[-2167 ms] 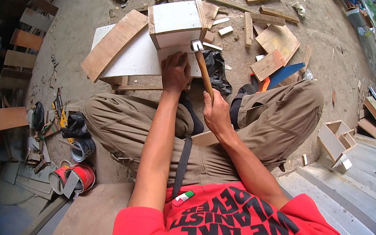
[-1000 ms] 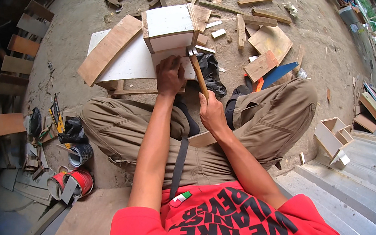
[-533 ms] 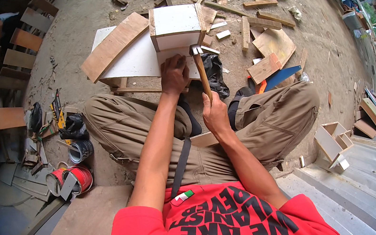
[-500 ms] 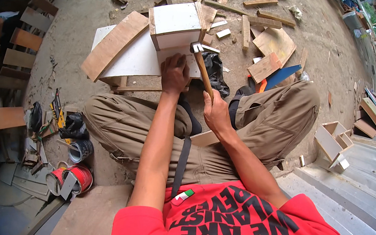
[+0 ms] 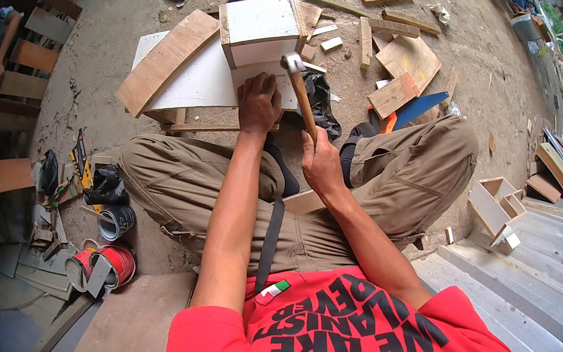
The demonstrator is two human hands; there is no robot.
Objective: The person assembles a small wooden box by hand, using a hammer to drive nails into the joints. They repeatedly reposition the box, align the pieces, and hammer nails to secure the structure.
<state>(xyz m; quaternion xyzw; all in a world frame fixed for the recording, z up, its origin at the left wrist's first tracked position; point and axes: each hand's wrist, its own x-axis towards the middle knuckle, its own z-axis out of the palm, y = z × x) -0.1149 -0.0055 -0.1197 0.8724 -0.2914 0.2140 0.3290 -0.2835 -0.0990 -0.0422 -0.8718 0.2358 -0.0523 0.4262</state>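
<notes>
My right hand [image 5: 322, 167] is wrapped round the wooden handle of a claw hammer [image 5: 303, 97], whose metal head is raised beside the work. Resting on the white panel of a small wooden box [image 5: 261, 20], my left hand [image 5: 259, 103] has its fingers curled and pressed together; what they pinch, if anything, is hidden. The box has white faces with bare wood edges and stands on a white board [image 5: 200, 86] in front of me. A plywood strip [image 5: 168, 62] lies slanted across that board, left of the box.
A blue-bladed handsaw [image 5: 422, 108] lies by my right foot among wood offcuts [image 5: 410, 64]. Red cans [image 5: 117, 264] and a grey can [image 5: 117, 223] stand at left. A small wooden compartment box [image 5: 494, 207] sits at right. Another person's arm [image 5: 5, 45] shows at far left.
The hammer head has shifted slightly, and my right hand has risen a little. My left hand keeps its place on the panel. At far left the other person's arm has come further into view.
</notes>
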